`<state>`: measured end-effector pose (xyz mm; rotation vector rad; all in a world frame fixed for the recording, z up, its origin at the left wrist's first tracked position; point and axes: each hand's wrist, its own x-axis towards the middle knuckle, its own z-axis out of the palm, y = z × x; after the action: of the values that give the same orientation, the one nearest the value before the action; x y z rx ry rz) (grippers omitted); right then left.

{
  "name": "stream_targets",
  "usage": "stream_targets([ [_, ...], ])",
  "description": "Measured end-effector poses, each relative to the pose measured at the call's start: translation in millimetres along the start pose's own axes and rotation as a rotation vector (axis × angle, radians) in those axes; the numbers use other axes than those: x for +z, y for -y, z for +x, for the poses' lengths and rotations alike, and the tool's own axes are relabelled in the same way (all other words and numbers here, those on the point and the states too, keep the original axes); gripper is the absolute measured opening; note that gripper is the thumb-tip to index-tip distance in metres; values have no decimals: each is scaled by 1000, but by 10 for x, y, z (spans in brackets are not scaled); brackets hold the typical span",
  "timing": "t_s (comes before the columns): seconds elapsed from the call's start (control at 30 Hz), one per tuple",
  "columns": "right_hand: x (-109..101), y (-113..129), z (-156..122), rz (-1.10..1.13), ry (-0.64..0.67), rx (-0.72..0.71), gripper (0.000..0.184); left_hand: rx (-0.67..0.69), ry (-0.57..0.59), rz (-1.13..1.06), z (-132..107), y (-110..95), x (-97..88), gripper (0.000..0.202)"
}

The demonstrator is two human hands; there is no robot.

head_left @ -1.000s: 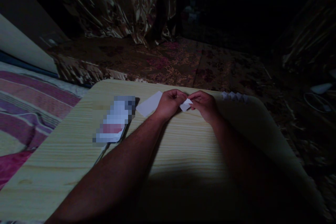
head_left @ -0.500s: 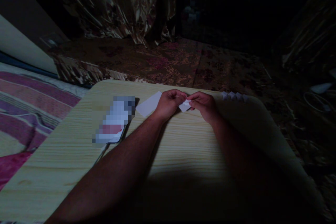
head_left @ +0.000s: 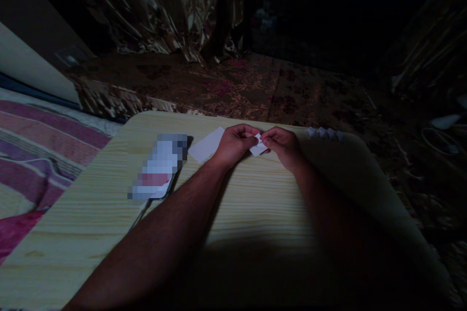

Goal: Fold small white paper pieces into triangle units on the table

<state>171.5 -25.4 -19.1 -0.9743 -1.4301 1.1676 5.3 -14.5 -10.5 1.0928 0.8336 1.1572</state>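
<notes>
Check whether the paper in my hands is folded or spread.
Folded, it seems: the paper shows dark, crease-like marks near the fingers; layers too small to count.

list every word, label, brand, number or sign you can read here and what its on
No text can be read.
Phone-like device: pixelated, unreadable.
Small white paper: dark mark too small to make out.
White sheet by the left hand: no writing visible.
</notes>
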Motion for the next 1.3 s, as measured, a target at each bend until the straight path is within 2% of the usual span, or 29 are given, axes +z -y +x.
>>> stream_targets([
  [0.3, -8, -40, 10, 2, -20, 16, 27, -7, 18, 15, 15, 18, -26, 25],
  [0.83, 0, -73, 25, -6, -52, -29, 25, 2, 77, 57, 16, -8, -23, 31],
  [1.3, 14, -54, 18, 4, -60, -26, 23, -1, 76, 117, 47, 66, -67, 35],
])
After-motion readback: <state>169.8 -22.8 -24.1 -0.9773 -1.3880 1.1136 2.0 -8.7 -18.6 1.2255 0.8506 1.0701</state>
